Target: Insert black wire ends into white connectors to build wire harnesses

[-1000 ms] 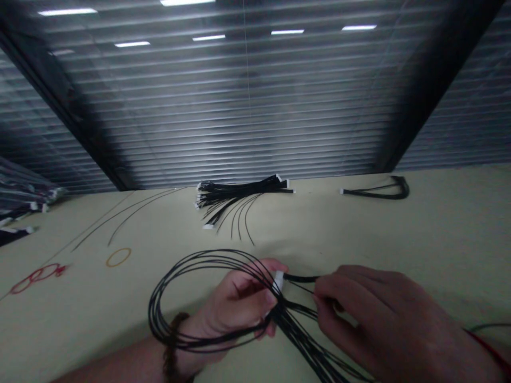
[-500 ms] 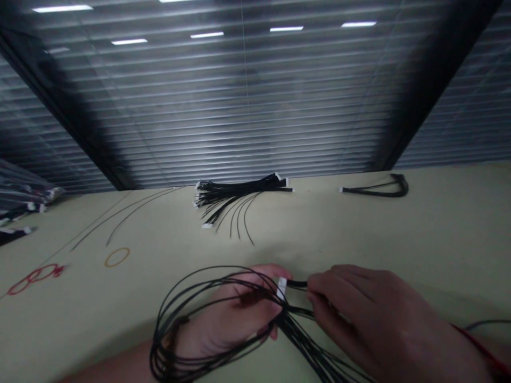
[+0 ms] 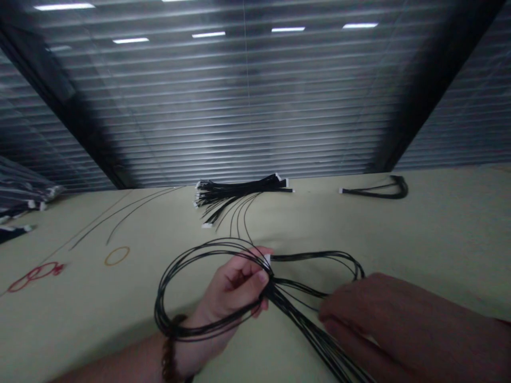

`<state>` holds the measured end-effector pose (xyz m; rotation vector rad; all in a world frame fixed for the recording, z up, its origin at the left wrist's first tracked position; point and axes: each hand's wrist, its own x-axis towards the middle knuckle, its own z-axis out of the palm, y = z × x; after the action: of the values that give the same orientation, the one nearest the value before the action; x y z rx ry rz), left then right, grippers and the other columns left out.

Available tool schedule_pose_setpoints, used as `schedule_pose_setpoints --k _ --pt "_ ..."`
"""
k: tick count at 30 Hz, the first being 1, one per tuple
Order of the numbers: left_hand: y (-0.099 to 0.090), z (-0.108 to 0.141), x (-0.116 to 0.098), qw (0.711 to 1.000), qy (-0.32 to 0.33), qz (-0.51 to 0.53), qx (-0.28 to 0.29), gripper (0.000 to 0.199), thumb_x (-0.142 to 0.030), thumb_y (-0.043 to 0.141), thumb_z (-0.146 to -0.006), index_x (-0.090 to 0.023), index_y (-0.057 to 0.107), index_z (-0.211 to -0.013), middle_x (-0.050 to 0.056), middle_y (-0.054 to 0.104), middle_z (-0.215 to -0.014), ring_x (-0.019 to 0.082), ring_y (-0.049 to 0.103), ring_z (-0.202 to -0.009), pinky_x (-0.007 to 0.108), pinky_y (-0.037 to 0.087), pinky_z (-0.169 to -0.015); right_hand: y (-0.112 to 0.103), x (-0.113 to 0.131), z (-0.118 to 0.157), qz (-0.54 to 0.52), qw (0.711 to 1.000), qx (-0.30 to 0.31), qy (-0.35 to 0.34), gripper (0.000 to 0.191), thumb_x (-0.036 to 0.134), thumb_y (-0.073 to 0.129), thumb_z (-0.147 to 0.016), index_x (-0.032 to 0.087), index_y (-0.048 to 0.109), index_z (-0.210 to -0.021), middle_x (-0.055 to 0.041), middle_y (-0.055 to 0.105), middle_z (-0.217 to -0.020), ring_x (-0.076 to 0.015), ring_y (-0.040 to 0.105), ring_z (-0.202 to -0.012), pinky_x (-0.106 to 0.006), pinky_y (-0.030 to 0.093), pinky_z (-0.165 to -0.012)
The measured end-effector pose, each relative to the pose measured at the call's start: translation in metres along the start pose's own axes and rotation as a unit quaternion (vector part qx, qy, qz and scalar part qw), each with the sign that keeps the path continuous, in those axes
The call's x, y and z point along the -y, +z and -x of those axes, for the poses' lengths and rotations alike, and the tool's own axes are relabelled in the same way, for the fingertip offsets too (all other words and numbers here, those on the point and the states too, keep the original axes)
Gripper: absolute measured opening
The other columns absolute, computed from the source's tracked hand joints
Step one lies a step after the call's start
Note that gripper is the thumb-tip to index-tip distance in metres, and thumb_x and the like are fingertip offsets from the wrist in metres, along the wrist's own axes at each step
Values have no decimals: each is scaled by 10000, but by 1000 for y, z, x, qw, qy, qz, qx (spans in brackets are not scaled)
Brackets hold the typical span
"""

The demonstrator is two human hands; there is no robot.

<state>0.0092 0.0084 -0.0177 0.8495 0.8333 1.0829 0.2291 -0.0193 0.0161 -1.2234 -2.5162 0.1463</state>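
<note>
Near the lower middle, my left hand (image 3: 235,292) pinches a bundle of thin black cables (image 3: 303,319) at a gathered point. A white connector (image 3: 267,260) shows just above its thumb. Cable loops arch to the left, round my left wrist, and loose strands run down to the lower right. To the right, my right hand (image 3: 371,319) is closed on some of the black strands, with its fingertips partly hidden. One group of strands leaves the white connector and bends in an arc toward the back of my right hand.
A pile of black cables (image 3: 239,191) with white connectors lies at the table's back edge. A bent cable (image 3: 371,193) is farther right. On the left are a yellow ring (image 3: 117,256), red loops (image 3: 35,275), thin wires and bagged cables (image 3: 24,186). Window blinds (image 3: 247,106) rise behind.
My right hand has moved away from the white connector, toward the lower right, and the strands between the hands now show. My left hand and the bundle have shifted slightly up and left.
</note>
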Motion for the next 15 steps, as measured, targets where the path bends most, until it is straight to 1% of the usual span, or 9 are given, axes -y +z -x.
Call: schedule_pose_setpoints --k 1,3,5,9,11,12,13,14,15 --pt "0 1 0 1000 -2 -7 6 341 -291 781 -657 -181 668 -959 -61 558 -540 44 514 -386 122 359 -352 1 7 -10 -54 996 66 18 245 182 452 -829 233 557 -613 68 587 -594 -78 515 -506 -225 314 -492" --pt "-1 2 0 999 -8 -29 25 373 -331 773 -661 -169 659 -978 -51 571 -538 45 505 -389 128 363 -361 4 19 -26 -121 988 85 38 225 163 452 -842 233 581 -672 78 614 -656 -71 545 -585 -208 345 -558" --pt "-1 4 0 998 -9 -56 38 396 -361 766 -664 -161 651 -986 -44 581 -545 44 504 -401 130 367 -376 8 24 -34 -140 985 79 57 222 150 449 -835 225 584 -676 74 616 -662 -72 539 -589 -210 342 -577" --pt "1 5 -1 995 -19 -87 40 436 -391 765 -653 -156 635 -996 -50 571 -540 51 515 -419 136 369 -393 14 23 -30 -103 987 75 100 218 153 443 -802 206 575 -637 43 597 -628 -100 516 -560 -239 324 -568" --pt "2 5 -2 995 -30 -87 33 462 -394 773 -641 -152 627 -1007 -48 572 -548 53 518 -422 138 367 -394 10 22 -29 -94 988 57 105 208 151 443 -788 201 579 -639 32 589 -627 -109 508 -567 -247 325 -572" --pt "2 4 -2 995 -35 -84 34 472 -391 777 -635 -151 625 -1011 -45 577 -557 52 517 -419 139 364 -390 5 20 -30 -111 987 52 104 202 145 440 -780 199 584 -648 29 583 -628 -105 497 -565 -242 328 -566" --pt "2 3 -2 996 -37 -77 38 476 -389 780 -631 -149 624 -1012 -44 578 -560 52 513 -411 141 361 -383 -2 18 -32 -149 981 62 106 198 139 436 -771 198 597 -672 26 577 -627 -99 485 -557 -231 332 -550" --pt "2 3 -1 996 -42 -68 42 476 -383 783 -629 -148 625 -1011 -47 573 -560 51 506 -401 143 356 -374 -10 14 -34 -209 967 97 107 209 133 424 -761 192 613 -695 22 569 -621 -92 472 -546 -216 339 -530" --pt "2 2 -1 996 -46 -58 46 468 -374 788 -625 -147 630 -1002 -51 563 -554 50 499 -391 145 350 -365 -19 9 -36 -272 946 141 106 226 136 412 -758 182 628 -710 16 560 -609 -85 462 -532 -200 346 -507"
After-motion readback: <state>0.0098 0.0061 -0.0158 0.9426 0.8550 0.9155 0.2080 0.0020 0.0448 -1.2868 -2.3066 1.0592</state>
